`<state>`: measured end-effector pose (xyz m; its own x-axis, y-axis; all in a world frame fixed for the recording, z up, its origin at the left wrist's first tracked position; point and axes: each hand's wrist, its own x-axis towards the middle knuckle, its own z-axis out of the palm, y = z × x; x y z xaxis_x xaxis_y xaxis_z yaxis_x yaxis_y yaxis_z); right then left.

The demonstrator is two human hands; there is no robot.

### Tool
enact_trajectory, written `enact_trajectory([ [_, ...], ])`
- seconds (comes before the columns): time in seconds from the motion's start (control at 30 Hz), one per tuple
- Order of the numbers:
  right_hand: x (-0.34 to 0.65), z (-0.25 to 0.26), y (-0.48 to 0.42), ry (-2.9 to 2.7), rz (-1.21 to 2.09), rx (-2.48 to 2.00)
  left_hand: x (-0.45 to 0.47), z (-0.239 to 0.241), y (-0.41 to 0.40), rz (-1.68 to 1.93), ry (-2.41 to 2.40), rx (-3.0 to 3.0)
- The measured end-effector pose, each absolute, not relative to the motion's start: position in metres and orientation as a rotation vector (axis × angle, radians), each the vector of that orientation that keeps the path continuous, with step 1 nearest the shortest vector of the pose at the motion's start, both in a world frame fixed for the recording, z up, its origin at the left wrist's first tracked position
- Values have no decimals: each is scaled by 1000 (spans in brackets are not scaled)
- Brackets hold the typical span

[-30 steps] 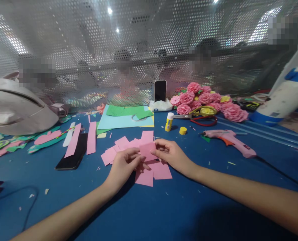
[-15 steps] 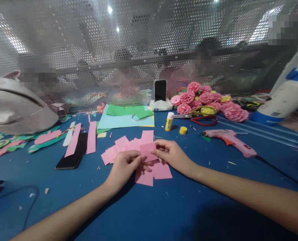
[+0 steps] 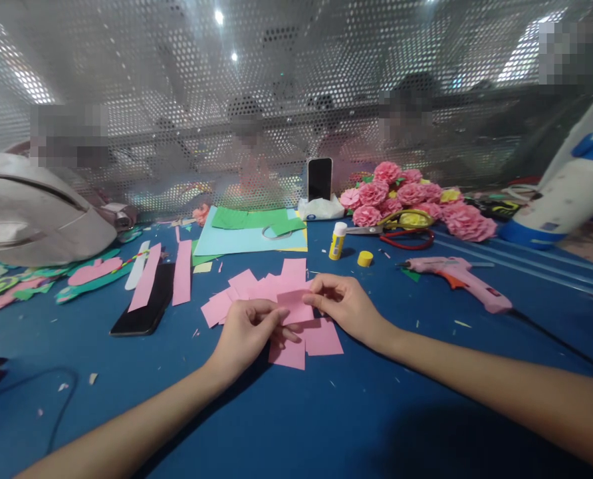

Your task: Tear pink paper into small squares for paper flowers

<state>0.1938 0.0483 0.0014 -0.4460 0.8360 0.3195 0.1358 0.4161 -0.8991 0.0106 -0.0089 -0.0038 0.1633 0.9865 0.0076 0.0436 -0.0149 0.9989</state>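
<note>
Between my two hands a pink paper square (image 3: 295, 307) is held a little above the table, tilted toward me. My left hand (image 3: 249, 336) pinches its left edge with thumb and forefinger, the other fingers curled beneath. At the upper right edge, my right hand (image 3: 345, 305) grips it between thumb and fingers. Under and behind it lie several loose pink paper squares (image 3: 244, 285), overlapping in a spread. Two more pink squares stick out on the near side, one of them (image 3: 325, 338) below my right hand.
Beyond my hands stand an uncapped glue stick (image 3: 337, 241) and its yellow cap (image 3: 365, 258). A pink hot glue gun (image 3: 461, 276), scissors (image 3: 406, 238) and pink paper flowers (image 3: 411, 193) lie right. At left, pink strips (image 3: 181, 274) lie near a black phone (image 3: 149, 313). Coloured sheets (image 3: 249, 243) lie behind.
The held square has tilted, its top edge now lower and slanting. My right hand has shifted slightly up, its fingers moving at the paper's edge. My left hand stays almost still.
</note>
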Motion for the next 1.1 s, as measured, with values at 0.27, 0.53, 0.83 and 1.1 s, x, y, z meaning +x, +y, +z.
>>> enact_trajectory([
  [0.27,194,5,42,-1944,1160,-759,10,-5,-9,1032,1115,1303],
  [0.53,197,4,44,-1978,1103,-739,10,-6,-10,997,1051,1311],
  [0.83,194,2,44,-2110,1101,-879,8,-4,-7,1098,1020,1219],
  [1.1,195,2,42,-2068,1201,-886,7,-4,-8,1133,999,1178],
])
